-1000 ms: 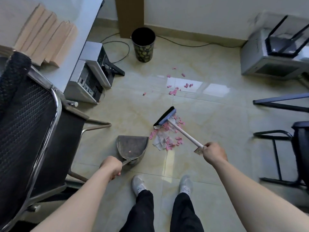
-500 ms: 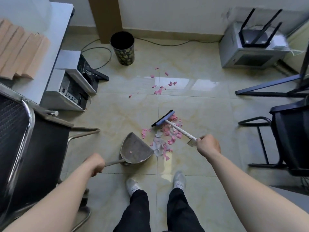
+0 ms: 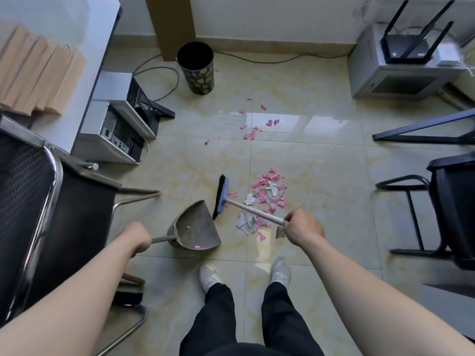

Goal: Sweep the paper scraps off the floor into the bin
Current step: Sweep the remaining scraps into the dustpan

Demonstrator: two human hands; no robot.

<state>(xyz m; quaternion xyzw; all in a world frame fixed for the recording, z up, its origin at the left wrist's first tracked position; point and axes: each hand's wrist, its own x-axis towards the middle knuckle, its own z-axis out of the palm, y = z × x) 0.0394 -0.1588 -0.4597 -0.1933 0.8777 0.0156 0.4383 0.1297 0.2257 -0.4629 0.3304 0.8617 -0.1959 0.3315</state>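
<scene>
We note the left hand (image 3: pixel 137 237) gripping the dustpan (image 3: pixel 198 227) by its handle, with the pan on the floor (image 3: pixel 321 176). The right hand (image 3: pixel 303 227) grips the brush (image 3: pixel 222 196), whose head is just beside the pan. Most paper scraps (image 3: pixel 267 199) lie heaped under the brush handle, and others are scattered nearer the bin (image 3: pixel 196 68).

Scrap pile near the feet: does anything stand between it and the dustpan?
Yes: the broom head stands between the scrap pile and the dustpan, close beside the dustpan's open edge.
</scene>
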